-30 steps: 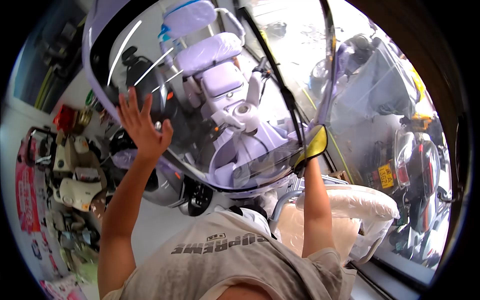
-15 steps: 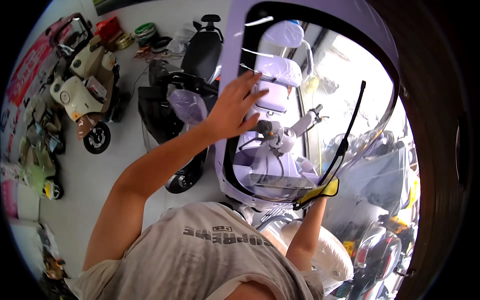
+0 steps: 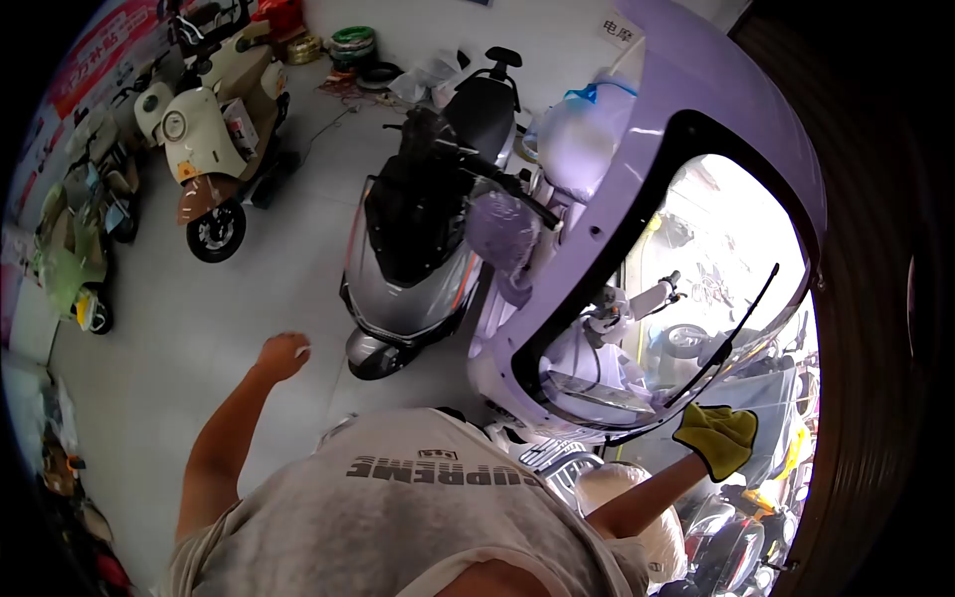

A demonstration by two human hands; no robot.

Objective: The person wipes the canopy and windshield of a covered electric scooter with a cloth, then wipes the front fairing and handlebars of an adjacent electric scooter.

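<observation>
My left hand (image 3: 286, 356) hangs over the floor at the left, fingers curled in. A small pale spot shows at its fingertips, too small to name. My right hand, hidden behind a yellow cloth (image 3: 718, 441) with a dark edge, is out at the lower right, just below the windshield. The lilac vehicle (image 3: 731, 70) stands ahead with its black-bordered windshield (image 3: 637, 338). A black wiper (image 3: 741, 323) crosses the lower right of the glass, above the cloth. Handlebars (image 3: 637, 303) show through the windshield.
A grey and black scooter (image 3: 413, 289) stands close to the lilac vehicle's left side. Further left are a cream scooter (image 3: 204, 144) and a green scooter (image 3: 75, 244). Several wrapped vehicles (image 3: 731, 547) crowd the lower right. Coils of wire (image 3: 353, 45) lie by the back wall.
My left hand has left the windshield and dropped to the lower left, its fingers now curled. My right hand has moved right with the cloth. The view has shifted, showing more floor.
</observation>
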